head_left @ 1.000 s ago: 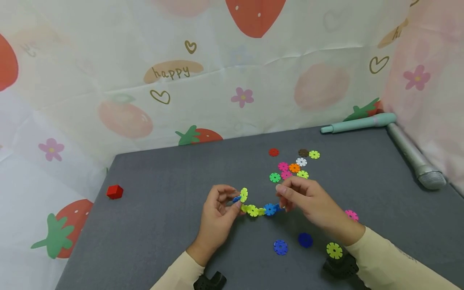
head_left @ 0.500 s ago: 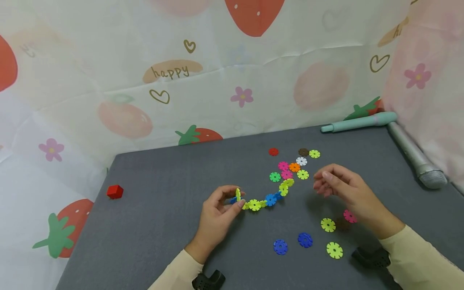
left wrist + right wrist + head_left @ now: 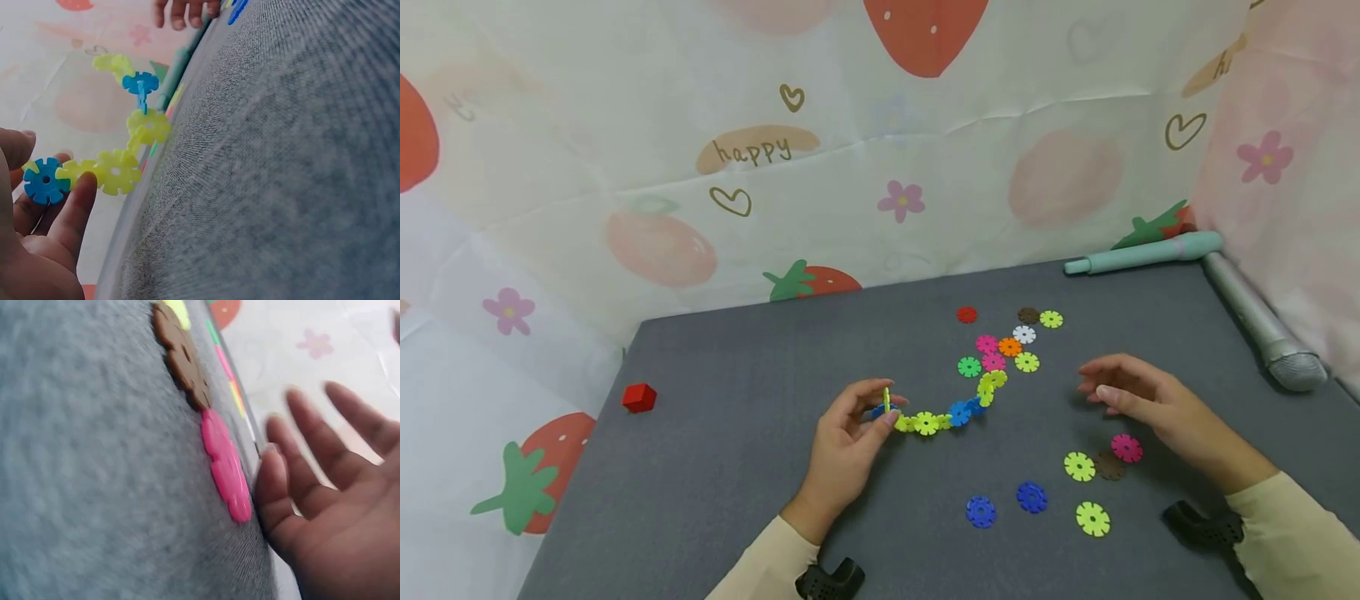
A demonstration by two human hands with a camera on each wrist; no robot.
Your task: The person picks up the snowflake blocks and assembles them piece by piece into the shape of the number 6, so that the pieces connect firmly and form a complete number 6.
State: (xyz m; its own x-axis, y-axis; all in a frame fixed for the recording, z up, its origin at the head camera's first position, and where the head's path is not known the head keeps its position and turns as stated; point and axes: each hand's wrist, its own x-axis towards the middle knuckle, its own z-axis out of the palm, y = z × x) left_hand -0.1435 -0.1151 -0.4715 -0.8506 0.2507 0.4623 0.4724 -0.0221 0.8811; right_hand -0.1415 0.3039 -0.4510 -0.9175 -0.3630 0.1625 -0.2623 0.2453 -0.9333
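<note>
A chain of interlocked snowflake discs (image 3: pixel 927 423), yellow-green and blue, curves above the table. My left hand (image 3: pixel 844 446) pinches its left end between thumb and fingers. In the left wrist view a blue disc (image 3: pixel 47 180) of the chain sits among those fingers, and the other end reaches away from the hand. My right hand (image 3: pixel 1157 412) hovers on the right with nothing in it, its fingers loosely bent. A pink disc (image 3: pixel 1127 447) is the piece nearest to it, beside a brown disc (image 3: pixel 1109 466) and a yellow-green disc (image 3: pixel 1079 467).
Two blue discs (image 3: pixel 1032 497) and another yellow-green disc (image 3: pixel 1092 518) lie near the front. Behind the chain is a scatter of loose discs, among them an orange one (image 3: pixel 1010 347). A red block (image 3: pixel 639 397) sits far left; a toy microphone (image 3: pixel 1262 325) and a green stick (image 3: pixel 1142 253) lie at the right.
My right hand has let go of the chain's right end and moved away to the right. My left hand keeps its hold, and the disc at its fingertips has turned edge-on.
</note>
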